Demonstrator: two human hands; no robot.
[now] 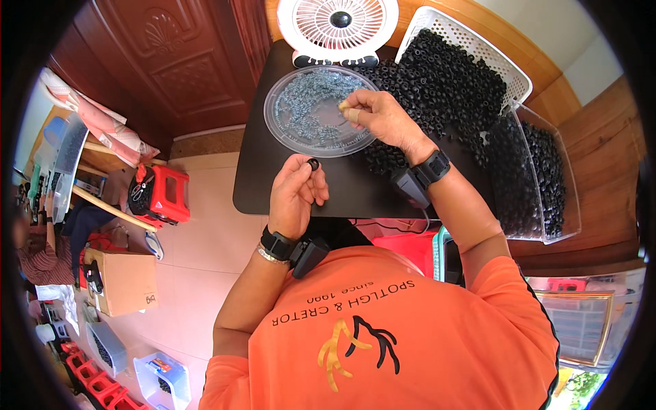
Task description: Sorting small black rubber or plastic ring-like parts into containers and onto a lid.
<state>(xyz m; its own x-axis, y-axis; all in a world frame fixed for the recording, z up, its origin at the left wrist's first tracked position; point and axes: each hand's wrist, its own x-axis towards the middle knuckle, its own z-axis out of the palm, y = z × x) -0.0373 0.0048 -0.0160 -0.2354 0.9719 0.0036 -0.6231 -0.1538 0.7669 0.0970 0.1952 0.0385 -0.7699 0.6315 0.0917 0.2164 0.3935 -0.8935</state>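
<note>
Near the table's front edge, my left hand point(294, 195) holds a small round black part point(313, 165) between thumb and forefinger. A dark opening seems to face up. My right hand point(386, 119) is over the right side of a round clear dish point(270, 130), its thumb and forefinger pinched together. Whatever is between these fingertips is too small to make out. Pale yellowish covers sit on the fingertips. Many small blue-grey pieces lie in the dish, mostly in a ring around a barer middle. To the right of my right hand spreads a large heap of black ring-shaped parts point(437, 82).
A white fan point(340, 20) stands behind the dish. The heap spills from a tipped white basket point(516, 72) onto the dark table point(273, 184). A clear bin point(547, 184) of black parts stands at the right. On the floor at left are a red stool point(169, 195) and a cardboard box point(130, 283).
</note>
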